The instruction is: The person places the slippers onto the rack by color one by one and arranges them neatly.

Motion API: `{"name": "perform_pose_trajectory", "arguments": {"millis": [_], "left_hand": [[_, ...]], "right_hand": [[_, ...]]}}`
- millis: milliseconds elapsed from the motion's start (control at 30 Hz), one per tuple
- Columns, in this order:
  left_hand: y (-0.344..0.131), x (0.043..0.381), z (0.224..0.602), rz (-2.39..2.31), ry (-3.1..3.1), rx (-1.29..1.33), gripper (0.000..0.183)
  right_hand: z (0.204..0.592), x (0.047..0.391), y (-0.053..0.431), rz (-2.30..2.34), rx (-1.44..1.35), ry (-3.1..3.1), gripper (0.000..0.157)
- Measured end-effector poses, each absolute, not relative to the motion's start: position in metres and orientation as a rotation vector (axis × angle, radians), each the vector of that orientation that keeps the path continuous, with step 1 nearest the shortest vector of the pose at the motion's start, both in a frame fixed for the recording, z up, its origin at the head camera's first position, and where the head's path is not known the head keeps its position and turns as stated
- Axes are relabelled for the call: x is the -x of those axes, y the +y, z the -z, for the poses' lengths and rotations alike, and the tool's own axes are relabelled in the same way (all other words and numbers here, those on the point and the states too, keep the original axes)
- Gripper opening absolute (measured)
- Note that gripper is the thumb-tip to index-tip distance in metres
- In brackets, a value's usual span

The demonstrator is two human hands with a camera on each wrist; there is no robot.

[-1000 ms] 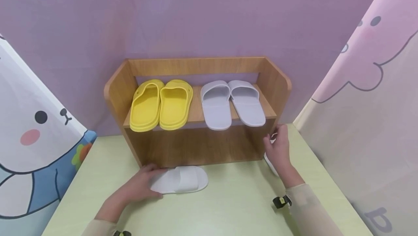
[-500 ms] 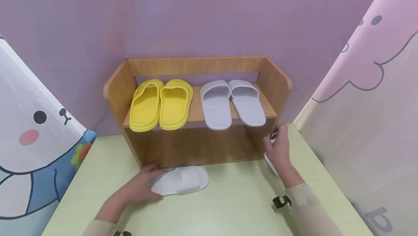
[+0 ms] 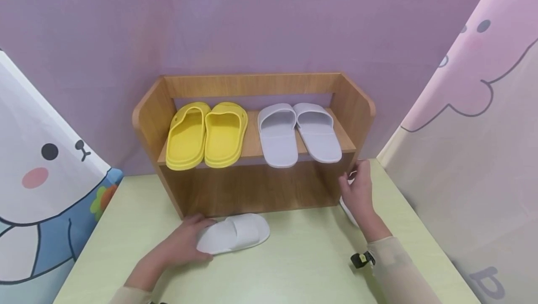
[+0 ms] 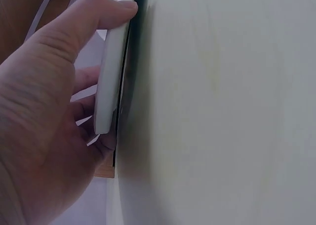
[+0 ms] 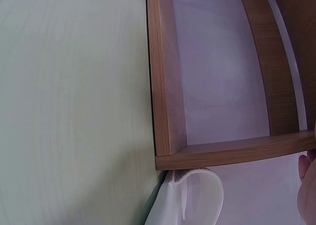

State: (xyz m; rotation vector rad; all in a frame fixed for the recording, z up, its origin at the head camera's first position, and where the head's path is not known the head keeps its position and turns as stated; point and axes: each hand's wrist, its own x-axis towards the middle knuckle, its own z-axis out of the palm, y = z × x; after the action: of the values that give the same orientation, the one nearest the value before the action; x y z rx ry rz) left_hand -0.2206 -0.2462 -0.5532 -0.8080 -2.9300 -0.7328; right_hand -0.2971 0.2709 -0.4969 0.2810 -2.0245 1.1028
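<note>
In the head view, my left hand (image 3: 185, 243) grips the heel end of a white slipper (image 3: 241, 234) in front of the rack's lower left. The left wrist view shows the thumb on the near edge of the slipper's sole (image 4: 108, 81) and the fingers on its far side. My right hand (image 3: 359, 199) pinches the front edge of the right side panel of the wooden shoe rack (image 3: 252, 84). A second white slipper (image 3: 350, 210) lies just outside that panel, mostly hidden by the right hand; its strap (image 5: 202, 190) shows in the right wrist view.
Yellow clogs (image 3: 206, 136) stand on the left of the upper shelf, and pale grey slides (image 3: 298, 136) on its right. The rack stands on a pale table (image 3: 294, 257) against a purple backdrop (image 3: 260, 19). Printed cloths hang at both sides.
The white slipper in my left hand has shifted slightly right and turned a little, its heel end nearer me. My left hand has moved slightly with it. The right hand has stayed put.
</note>
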Motion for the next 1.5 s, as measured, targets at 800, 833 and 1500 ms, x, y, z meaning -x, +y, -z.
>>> {"name": "perform_pose_trajectory", "arguments": {"millis": [800, 833, 1500], "left_hand": [[-0.248, 0.222, 0.551, 0.791, -2.822, 0.687, 0.087], [-0.246, 0.222, 0.550, 0.779, -2.826, 0.672, 0.088], [-0.210, 0.238, 0.551, 0.751, -2.653, 0.365, 0.079]], "right_hand": [[0.498, 0.297, 0.270, -1.098, -0.283, -2.024, 0.037], [0.498, 0.297, 0.271, -1.099, -0.282, -2.023, 0.037], [0.495, 0.295, 0.270, -1.105, -0.288, -2.030, 0.039]]}}
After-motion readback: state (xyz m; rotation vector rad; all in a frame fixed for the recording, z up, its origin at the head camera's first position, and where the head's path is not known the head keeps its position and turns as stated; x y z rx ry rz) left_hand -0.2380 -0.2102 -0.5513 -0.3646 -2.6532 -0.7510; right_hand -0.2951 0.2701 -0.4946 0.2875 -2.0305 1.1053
